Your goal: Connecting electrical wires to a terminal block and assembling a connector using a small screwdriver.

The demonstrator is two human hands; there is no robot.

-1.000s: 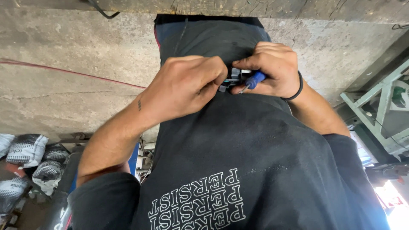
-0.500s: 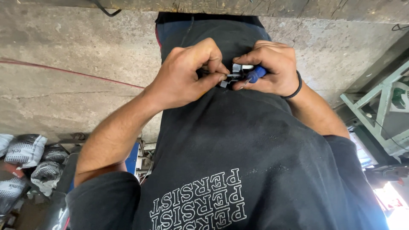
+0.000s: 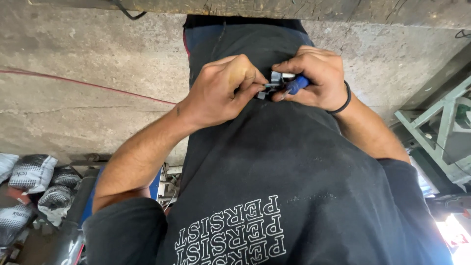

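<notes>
concrete floor, sacks near workbench edge

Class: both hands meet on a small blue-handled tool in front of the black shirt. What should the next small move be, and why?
Probably a slight steadying pinch by the left hand on the small metal part, since its fingertips sit right at the part while the right hand grips the blue-handled tool. What the part is cannot be told.

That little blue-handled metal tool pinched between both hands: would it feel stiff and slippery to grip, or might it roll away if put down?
The small blue-handled metal tool probably stays stiff: its shiny metal part keeps its shape while the left hand and right hand pinch it. The blue handle looks coated, so likely less slippery than bare metal. Most of it is hidden by fingers, so whether it would roll is hard to judge.
</notes>
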